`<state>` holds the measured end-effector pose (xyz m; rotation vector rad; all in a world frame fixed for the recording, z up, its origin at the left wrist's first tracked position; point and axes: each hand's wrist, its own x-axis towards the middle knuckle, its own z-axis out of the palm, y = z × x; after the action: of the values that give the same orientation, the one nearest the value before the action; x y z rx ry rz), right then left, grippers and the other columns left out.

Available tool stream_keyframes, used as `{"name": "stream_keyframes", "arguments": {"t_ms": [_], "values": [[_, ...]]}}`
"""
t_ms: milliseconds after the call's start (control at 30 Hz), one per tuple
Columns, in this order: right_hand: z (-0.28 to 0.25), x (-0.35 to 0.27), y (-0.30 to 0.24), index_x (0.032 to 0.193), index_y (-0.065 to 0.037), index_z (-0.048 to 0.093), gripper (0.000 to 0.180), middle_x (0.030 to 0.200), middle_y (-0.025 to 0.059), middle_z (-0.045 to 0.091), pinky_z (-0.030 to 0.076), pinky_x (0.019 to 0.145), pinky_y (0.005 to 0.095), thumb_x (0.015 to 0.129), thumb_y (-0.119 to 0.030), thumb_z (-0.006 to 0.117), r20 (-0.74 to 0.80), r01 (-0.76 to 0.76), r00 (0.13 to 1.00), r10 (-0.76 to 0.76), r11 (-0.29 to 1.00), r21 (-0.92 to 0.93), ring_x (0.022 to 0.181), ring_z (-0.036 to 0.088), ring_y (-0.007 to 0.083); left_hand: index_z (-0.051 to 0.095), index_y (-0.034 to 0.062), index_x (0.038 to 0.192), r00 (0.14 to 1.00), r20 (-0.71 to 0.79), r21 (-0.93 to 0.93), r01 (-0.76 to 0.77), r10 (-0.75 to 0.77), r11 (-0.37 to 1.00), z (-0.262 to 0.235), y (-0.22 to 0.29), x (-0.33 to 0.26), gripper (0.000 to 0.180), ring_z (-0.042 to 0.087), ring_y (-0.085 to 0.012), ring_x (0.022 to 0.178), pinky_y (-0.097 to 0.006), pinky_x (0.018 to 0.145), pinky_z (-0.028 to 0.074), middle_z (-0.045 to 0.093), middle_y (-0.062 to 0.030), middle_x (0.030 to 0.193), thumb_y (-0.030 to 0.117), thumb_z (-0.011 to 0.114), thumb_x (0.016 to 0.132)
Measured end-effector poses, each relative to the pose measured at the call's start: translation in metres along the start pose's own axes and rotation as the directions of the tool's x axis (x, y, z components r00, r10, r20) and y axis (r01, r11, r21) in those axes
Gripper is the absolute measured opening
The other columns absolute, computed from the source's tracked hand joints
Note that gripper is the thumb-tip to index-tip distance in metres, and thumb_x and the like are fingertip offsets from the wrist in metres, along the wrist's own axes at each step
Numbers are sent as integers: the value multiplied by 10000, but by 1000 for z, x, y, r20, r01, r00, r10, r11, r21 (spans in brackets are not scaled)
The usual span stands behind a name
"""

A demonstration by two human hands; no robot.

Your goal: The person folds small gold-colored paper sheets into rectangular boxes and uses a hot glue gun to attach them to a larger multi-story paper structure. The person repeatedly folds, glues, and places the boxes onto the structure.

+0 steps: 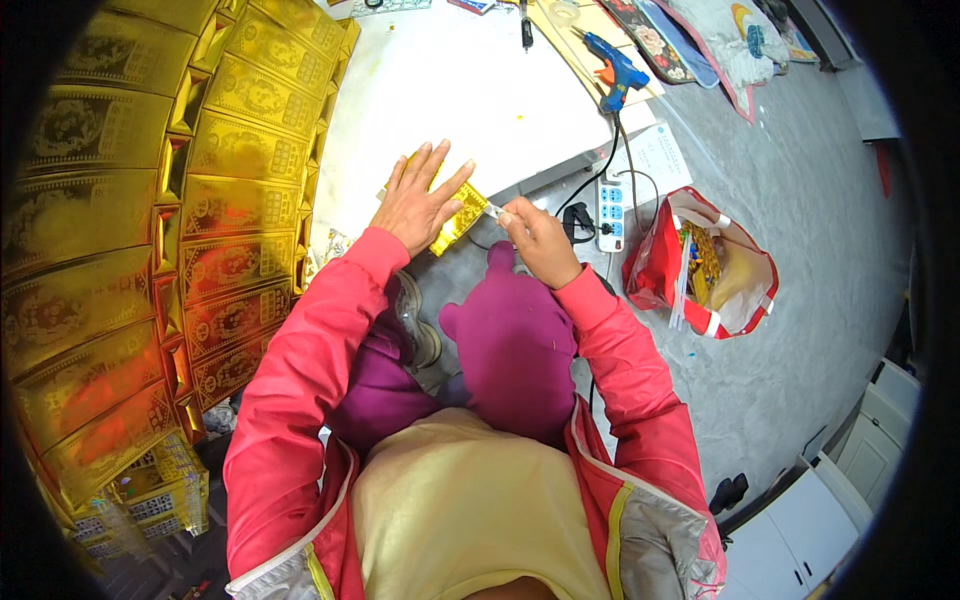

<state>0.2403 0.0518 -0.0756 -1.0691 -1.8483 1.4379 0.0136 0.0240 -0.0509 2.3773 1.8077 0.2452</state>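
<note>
My left hand [415,205] lies flat with its fingers spread over a shiny gold printed sheet [460,222] at the near edge of the white table [440,90]. Part of the sheet is hidden under the palm, and one corner sticks out past the table edge. Just to the right, my right hand [540,242] is closed in a pinch. A small pale piece [494,211] shows at its fingertips, touching the sheet's right corner; its kind is too small to tell.
A large stacked wall of gold embossed blocks [245,150] rises at the left. Far right on the table lies a blue glue gun [615,72]; a black pen [526,25] is nearby. A power strip [610,212] with cables and a red bag [735,322] stand at the right.
</note>
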Motion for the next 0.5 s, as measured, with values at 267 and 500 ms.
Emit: {"name": "stream_keyframes", "arguments": {"t_ms": [267, 500], "values": [[7, -4, 2, 947, -9, 589, 208, 711, 65, 584, 442, 614, 304, 984, -201, 517, -37, -59, 998, 59, 998, 24, 644, 534, 142, 348, 90, 1481, 940, 21, -186, 338, -341, 922, 12, 26, 4, 639, 149, -365, 1473, -631, 1135, 130, 195, -199, 1573, 270, 605, 924], [8, -3, 4, 948, -11, 581, 194, 710, 46, 567, 436, 608, 291, 982, -195, 530, -26, -89, 996, 90, 995, 41, 648, 519, 118, 266, 4, 1500, 933, 15, -173, 357, -360, 918, 18, 31, 4, 834, 98, -352, 1488, -629, 1142, 82, 134, -192, 1599, 447, 621, 889]]}}
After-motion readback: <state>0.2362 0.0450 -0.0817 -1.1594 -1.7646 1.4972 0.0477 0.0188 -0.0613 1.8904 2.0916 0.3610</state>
